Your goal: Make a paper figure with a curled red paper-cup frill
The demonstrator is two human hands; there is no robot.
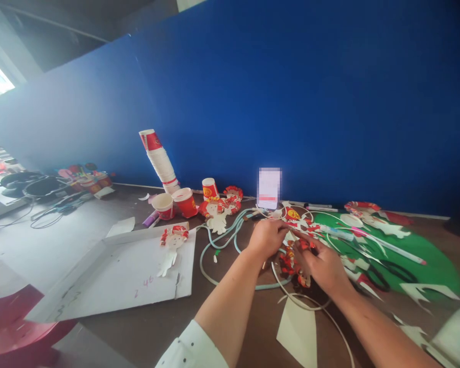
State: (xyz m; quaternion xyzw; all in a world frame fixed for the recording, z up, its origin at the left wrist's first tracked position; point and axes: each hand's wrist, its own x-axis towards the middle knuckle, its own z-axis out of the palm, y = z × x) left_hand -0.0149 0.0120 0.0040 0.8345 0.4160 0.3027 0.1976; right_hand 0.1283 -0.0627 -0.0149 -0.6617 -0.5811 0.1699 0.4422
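Observation:
Both my hands meet over the dark table around a red-and-white paper cutout (291, 258) with curled red strips, which looks cut from a paper cup. My left hand (267, 237) pinches at its upper edge, fingertips close to those of the other hand. My right hand (325, 265) is closed on its right side, with the curls hanging below the fingers. Similar paper figures with red curls lie around: one paper doll (172, 245) on the white board (138, 276), another paper doll (216, 217) near the cups.
A leaning stack of paper cups (161, 161) stands at the back, beside two upright cups (184, 202). A lit phone (269, 188) rests against the blue partition (310, 102). Pale cables (230, 232) loop near my hands. Scissors (394, 271), markers (391, 245) and scraps cover the green sheet (440, 266).

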